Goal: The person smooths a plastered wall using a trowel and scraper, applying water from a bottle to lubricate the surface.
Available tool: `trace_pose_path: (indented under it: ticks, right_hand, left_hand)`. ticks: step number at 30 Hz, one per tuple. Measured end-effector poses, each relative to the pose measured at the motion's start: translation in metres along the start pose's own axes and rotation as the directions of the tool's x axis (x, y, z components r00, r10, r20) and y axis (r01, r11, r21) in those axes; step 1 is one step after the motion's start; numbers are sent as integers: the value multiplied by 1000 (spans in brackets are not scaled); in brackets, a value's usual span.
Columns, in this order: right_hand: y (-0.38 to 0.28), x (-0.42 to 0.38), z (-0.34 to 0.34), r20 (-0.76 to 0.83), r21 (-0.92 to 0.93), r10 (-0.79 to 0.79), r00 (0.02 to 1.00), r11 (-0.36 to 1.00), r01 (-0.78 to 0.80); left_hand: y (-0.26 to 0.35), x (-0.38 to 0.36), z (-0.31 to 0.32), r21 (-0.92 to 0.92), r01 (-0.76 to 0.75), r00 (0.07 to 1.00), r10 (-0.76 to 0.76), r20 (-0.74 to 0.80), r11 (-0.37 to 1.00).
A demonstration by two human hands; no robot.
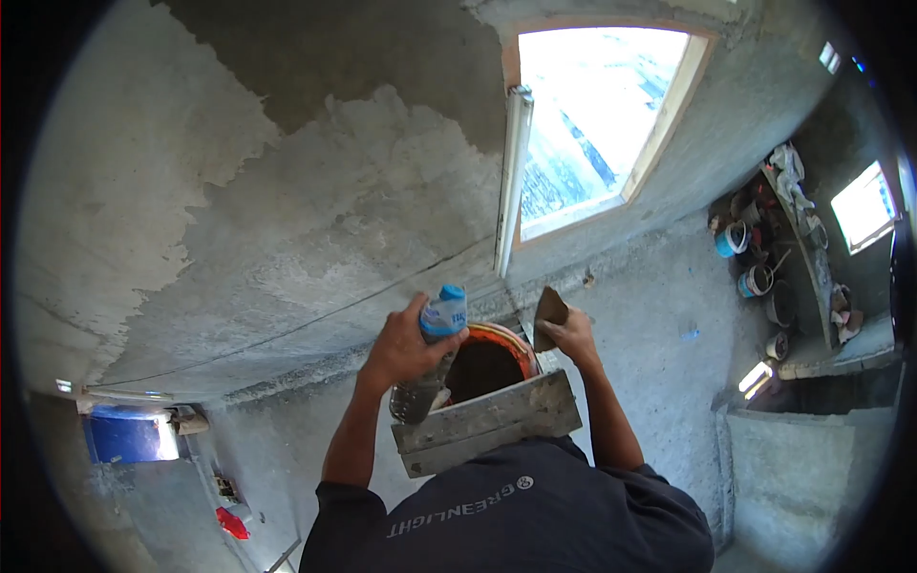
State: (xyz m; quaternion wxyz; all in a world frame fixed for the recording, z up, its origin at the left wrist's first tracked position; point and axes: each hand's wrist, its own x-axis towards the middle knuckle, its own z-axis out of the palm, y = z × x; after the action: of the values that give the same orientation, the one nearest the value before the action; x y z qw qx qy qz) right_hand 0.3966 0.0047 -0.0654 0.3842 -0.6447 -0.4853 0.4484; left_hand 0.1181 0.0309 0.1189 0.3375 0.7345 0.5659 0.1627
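Note:
My left hand point(396, 346) is wrapped round a clear plastic bottle point(444, 313) with a blue label, held tilted beside the bucket. In my right hand point(571, 338) is a trowel point(551, 317), its flat blade raised at the bucket's right side. Between the hands stands a bucket point(523, 350) with an orange-stained inner wall and dark, mortar-like material point(482, 371) inside. A grey, worn board point(489, 422) lies across in front of the bucket, close to my body. The bottle's mid part is hidden by my fingers.
Ahead is a plaster wall point(334, 201) with a darker, damp-looking patch at its top. A framed window point(602, 124) opens in it, with a pale vertical strip point(514, 181) alongside. Several buckets point(757, 280) stand far right near a plank point(800, 253). A red object point(231, 522) lies lower left.

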Motion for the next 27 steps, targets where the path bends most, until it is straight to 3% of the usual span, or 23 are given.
trace_pose_path:
  ticks: [3, 5, 6, 8, 9, 10, 12, 14, 16, 17, 18, 20, 21, 23, 24, 26, 27]
  right_hand:
    - [16, 9, -14, -52, -121, -65, 997, 991, 58]
    - [27, 14, -20, -143, 17, 82, 986, 997, -80]
    - [24, 15, -22, -149, 5, 57, 987, 998, -57]
    - [10, 12, -23, -157, 398, 181, 971, 911, -105]
    - [-7, 9, -26, -98, 432, 262, 960, 880, -196]
    - [-20, 8, -28, -103, 420, 250, 963, 889, -186]
    - [-40, 3, -27, -55, 686, 263, 963, 711, -155]
    - [-59, 1, -29, -35, 729, 275, 961, 665, -164]
    - [-67, 0, -27, -4, 858, 195, 981, 504, -97]
    - [-74, -1, -25, -5, 858, 208, 978, 504, -102]
    - [-84, -2, -23, 6, 877, 142, 990, 474, -73]
    - [-100, -6, -21, 18, 895, 81, 997, 443, -53]
    - [-108, -9, -19, 28, 888, 36, 999, 458, -42]
    - [-128, -18, -16, 54, 886, -81, 995, 464, -10]
    - [-128, -19, -14, 56, 885, -78, 995, 466, -13]
    - [-128, -23, -9, 88, 885, -95, 992, 464, -34]
    - [-126, -24, -5, 90, 886, -91, 992, 463, -38]
  left_hand:
    - [-16, -4, 6, 0, -17, 1000, 17, -23, 1000]
    - [-21, -8, 6, -16, -26, 999, 26, -42, 1000]
    - [-22, -7, 7, -32, -24, 999, 22, -42, 999]
    - [-25, -7, 6, -82, -15, 999, 12, -35, 997]
    - [-23, -8, 4, -91, 15, 1000, -16, -17, 996]
    - [-22, -8, 4, -100, 46, 999, -46, 4, 994]
    - [-26, -8, 5, -126, 26, 999, -29, -22, 992]
    - [-30, -8, 9, -149, 20, 1000, -23, -18, 989]
    - [-33, -8, 11, -213, -47, 998, 38, -44, 976]
    - [-30, -10, 11, -332, -67, 998, 61, -29, 941]
    - [-31, -10, 11, -336, -63, 998, 58, -24, 940]
    - [-36, -11, 12, -652, 130, 990, -61, 129, 747]
    - [-37, -11, 16, -653, 137, 989, -65, 133, 745]
    - [-35, -8, 26, -899, 99, 993, 11, 114, 428]
    - [-32, -5, 29, -899, 101, 993, 9, 116, 425]
    - [-24, 2, 34, -925, -3, 980, 183, 72, 379]
    - [-22, 4, 37, -925, 1, 981, 179, 75, 380]
